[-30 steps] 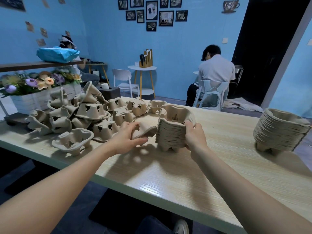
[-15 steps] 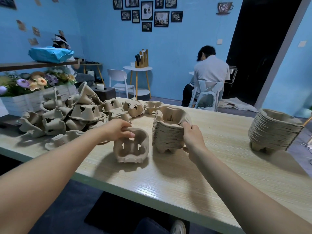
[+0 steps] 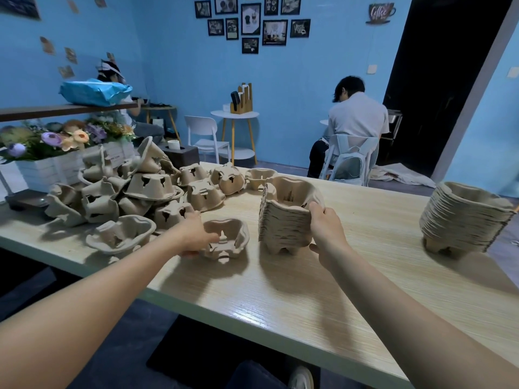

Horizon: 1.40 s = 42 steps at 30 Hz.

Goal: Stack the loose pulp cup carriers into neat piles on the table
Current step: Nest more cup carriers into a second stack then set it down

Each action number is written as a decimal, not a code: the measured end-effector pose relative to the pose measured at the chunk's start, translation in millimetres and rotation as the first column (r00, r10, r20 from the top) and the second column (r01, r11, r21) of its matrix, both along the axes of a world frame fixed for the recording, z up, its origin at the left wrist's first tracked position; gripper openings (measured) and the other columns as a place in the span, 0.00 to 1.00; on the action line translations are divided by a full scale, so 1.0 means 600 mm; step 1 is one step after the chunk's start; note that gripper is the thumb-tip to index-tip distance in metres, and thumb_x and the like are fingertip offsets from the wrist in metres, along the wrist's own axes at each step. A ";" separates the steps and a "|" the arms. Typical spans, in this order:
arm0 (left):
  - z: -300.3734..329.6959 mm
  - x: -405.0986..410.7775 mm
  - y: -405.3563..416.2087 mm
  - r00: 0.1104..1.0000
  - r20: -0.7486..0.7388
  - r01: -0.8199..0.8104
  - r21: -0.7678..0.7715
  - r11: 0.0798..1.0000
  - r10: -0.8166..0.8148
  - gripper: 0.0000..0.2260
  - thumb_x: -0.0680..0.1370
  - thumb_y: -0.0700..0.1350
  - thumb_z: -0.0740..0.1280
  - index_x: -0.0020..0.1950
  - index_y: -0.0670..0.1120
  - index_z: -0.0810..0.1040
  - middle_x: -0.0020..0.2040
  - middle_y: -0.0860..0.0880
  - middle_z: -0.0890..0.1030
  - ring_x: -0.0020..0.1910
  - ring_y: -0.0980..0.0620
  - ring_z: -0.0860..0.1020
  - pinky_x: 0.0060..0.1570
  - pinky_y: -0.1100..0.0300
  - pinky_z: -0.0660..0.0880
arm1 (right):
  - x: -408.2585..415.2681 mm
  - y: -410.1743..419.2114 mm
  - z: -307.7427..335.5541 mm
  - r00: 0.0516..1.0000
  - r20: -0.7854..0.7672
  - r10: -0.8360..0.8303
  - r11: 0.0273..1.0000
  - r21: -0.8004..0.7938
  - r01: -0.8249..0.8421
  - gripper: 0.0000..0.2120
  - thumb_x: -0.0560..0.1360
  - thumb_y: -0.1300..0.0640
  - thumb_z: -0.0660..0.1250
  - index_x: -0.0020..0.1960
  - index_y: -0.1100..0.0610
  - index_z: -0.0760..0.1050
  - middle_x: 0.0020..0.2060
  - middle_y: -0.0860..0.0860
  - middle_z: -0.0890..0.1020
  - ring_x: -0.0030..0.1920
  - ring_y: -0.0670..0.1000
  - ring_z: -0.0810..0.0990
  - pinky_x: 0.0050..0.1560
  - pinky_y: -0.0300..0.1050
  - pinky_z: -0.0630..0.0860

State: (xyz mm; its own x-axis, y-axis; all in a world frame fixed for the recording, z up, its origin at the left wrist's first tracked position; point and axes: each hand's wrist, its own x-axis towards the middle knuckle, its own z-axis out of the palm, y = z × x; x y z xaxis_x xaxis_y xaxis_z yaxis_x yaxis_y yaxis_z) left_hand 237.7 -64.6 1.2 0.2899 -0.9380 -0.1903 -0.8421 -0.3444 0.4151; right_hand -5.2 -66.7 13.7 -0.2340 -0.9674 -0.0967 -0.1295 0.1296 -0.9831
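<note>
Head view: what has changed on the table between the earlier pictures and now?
The left hand brought one loose carrier from the heap toward the person and turned it open side up; it now sits on the table left of the near pile, still gripped. The right hand kept holding that pile. The far pile did not move.

Both bare forearms reach forward, converging slightly, the left arm coming in from the lower left and the right from the lower right. The left hand (image 3: 193, 237) lies back-up with its fingers curled round the near rim of a single carrier (image 3: 226, 240). Just to its right, the right hand (image 3: 325, 234) stands thumb-up, thumb and fingers pinching the near side of a stack (image 3: 283, 220).
</note>
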 end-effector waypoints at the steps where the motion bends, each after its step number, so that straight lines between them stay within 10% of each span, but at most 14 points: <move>1: 0.002 -0.003 0.005 0.999 -0.041 0.019 0.017 1.000 -0.018 0.23 0.74 0.45 0.69 0.62 0.34 0.65 0.41 0.40 0.80 0.34 0.46 0.79 0.28 0.61 0.73 | 0.000 0.001 0.001 1.000 0.003 0.001 1.000 -0.001 -0.001 0.18 0.79 0.48 0.54 0.62 0.57 0.67 0.52 0.53 0.73 0.53 0.54 0.71 0.61 0.59 0.72; 5: 0.014 0.008 0.000 1.000 0.021 0.016 -0.132 0.991 -0.013 0.10 0.69 0.37 0.69 0.48 0.37 0.74 0.42 0.38 0.82 0.36 0.44 0.78 0.32 0.58 0.73 | -0.002 0.003 0.003 1.000 0.001 0.018 1.000 0.013 -0.018 0.20 0.79 0.47 0.52 0.64 0.58 0.67 0.54 0.54 0.73 0.54 0.55 0.71 0.62 0.60 0.72; 9: 0.062 0.012 -0.007 0.998 -0.064 -0.016 -0.578 0.816 -0.025 0.07 0.77 0.41 0.64 0.55 0.45 0.74 0.48 0.45 0.80 0.45 0.45 0.78 0.47 0.53 0.75 | -0.007 0.002 0.007 1.000 -0.006 0.025 0.999 0.032 -0.024 0.21 0.79 0.46 0.51 0.65 0.59 0.68 0.56 0.54 0.73 0.56 0.55 0.71 0.63 0.60 0.71; 14: 0.150 -0.051 0.001 0.904 -0.230 0.056 -0.772 0.633 -0.361 0.13 0.79 0.38 0.62 0.62 0.48 0.76 0.48 0.48 0.80 0.44 0.51 0.79 0.36 0.63 0.77 | -0.006 0.002 0.009 1.000 -0.005 0.029 0.999 0.038 -0.028 0.20 0.79 0.46 0.52 0.64 0.58 0.68 0.57 0.54 0.73 0.56 0.55 0.71 0.63 0.60 0.71; 23: 0.170 -0.170 -0.055 0.855 -0.147 0.241 -0.736 0.632 -0.497 0.11 0.79 0.38 0.63 0.59 0.48 0.77 0.44 0.49 0.79 0.37 0.55 0.75 0.37 0.64 0.72 | -0.022 0.005 0.008 0.998 0.017 0.065 0.997 0.049 -0.065 0.15 0.81 0.50 0.51 0.59 0.57 0.69 0.49 0.53 0.75 0.49 0.53 0.73 0.60 0.59 0.72; 32: 0.157 -0.177 -0.100 0.912 0.026 0.356 -0.548 0.757 -0.410 0.11 0.79 0.36 0.63 0.56 0.46 0.82 0.59 0.48 0.80 0.60 0.50 0.76 0.62 0.59 0.71 | -0.039 0.011 0.013 0.995 0.055 0.084 0.994 0.070 -0.088 0.15 0.81 0.50 0.53 0.61 0.57 0.70 0.55 0.55 0.76 0.55 0.56 0.76 0.49 0.49 0.71; 42: 0.142 -0.160 -0.087 0.872 0.063 0.460 -0.442 0.770 -0.485 0.13 0.80 0.46 0.62 0.63 0.49 0.77 0.58 0.51 0.79 0.52 0.56 0.73 0.50 0.63 0.68 | -0.042 0.015 0.023 0.989 0.127 0.077 0.997 0.008 -0.079 0.16 0.80 0.47 0.54 0.55 0.55 0.74 0.53 0.52 0.77 0.56 0.55 0.75 0.51 0.53 0.72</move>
State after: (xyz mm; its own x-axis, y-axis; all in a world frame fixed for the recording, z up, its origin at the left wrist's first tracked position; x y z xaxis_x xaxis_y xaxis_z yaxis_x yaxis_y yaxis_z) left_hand 141.8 -116.7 86.4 -0.2099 -0.9418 0.2624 -0.8245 0.3148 0.4702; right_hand -30.3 -57.9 27.7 -0.1426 -0.9807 -0.1334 -0.0143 0.1368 -0.9905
